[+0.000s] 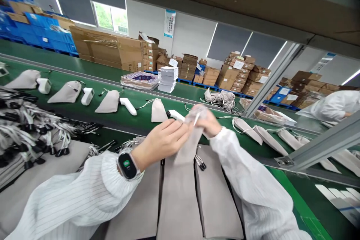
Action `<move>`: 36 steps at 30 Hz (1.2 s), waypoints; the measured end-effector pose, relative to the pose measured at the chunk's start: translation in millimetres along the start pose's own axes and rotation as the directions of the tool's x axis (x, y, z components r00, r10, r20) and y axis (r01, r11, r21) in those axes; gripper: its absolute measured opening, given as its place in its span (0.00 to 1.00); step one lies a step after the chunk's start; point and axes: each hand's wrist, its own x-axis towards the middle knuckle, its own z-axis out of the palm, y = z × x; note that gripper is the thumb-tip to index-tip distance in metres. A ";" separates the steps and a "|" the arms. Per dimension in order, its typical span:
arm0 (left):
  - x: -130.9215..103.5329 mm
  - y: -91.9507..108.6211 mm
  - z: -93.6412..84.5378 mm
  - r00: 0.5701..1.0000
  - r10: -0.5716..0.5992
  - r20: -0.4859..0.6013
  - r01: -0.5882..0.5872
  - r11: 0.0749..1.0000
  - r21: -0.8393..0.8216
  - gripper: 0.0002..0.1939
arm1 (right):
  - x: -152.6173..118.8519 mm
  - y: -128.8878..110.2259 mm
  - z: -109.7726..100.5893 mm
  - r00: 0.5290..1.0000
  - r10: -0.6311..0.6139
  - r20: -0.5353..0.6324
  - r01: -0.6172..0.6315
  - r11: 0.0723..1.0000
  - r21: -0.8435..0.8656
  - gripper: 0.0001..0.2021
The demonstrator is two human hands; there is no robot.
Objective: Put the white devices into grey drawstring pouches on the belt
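Note:
In front of me a grey drawstring pouch [185,149] hangs with its mouth up, held between both hands. My left hand [164,138], wearing a watch, has its fingers closed at the pouch's upper left edge. At the top right, my right hand [209,122] is closed round the pouch's mouth. Something translucent and whitish [199,112] shows there, too blurred to make out. Just behind my hands lies a white handheld thermometer [176,115] beside another grey pouch [159,110]. Below are stacks of flat grey pouches [180,198] with cords and black toggles.
On the green conveyor [140,120], pouches and white thermometers [128,106] alternate to the left. Filled pouches [270,140] lie to the right. Heaped cords [36,127] are at left. A metal post [272,78] slants at right, near a co-worker's white sleeve [332,107]. A shelf hangs overhead.

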 end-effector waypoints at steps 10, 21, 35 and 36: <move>-23.5 33.6 35.8 0.904 0.084 0.418 0.049 0.953 -0.299 0.13 | -15.3 64.3 -105.7 0.642 0.131 -0.756 -0.741 0.358 -0.567 0.30; -21.2 41.9 29.6 0.856 -0.051 0.515 0.223 0.934 -0.278 0.01 | 10.8 106.6 -25.2 0.949 0.291 -0.117 -0.186 0.222 -0.957 0.22; -17.6 33.7 1.4 0.659 -0.056 0.750 0.386 0.881 -0.273 0.15 | 16.8 4.9 -52.4 0.895 0.112 -0.431 -0.100 0.994 0.050 0.21; -17.5 34.9 1.8 0.656 -0.058 0.753 0.390 0.880 -0.272 0.16 | 14.4 -5.3 -44.7 0.937 0.116 -0.330 -0.066 0.985 0.160 0.24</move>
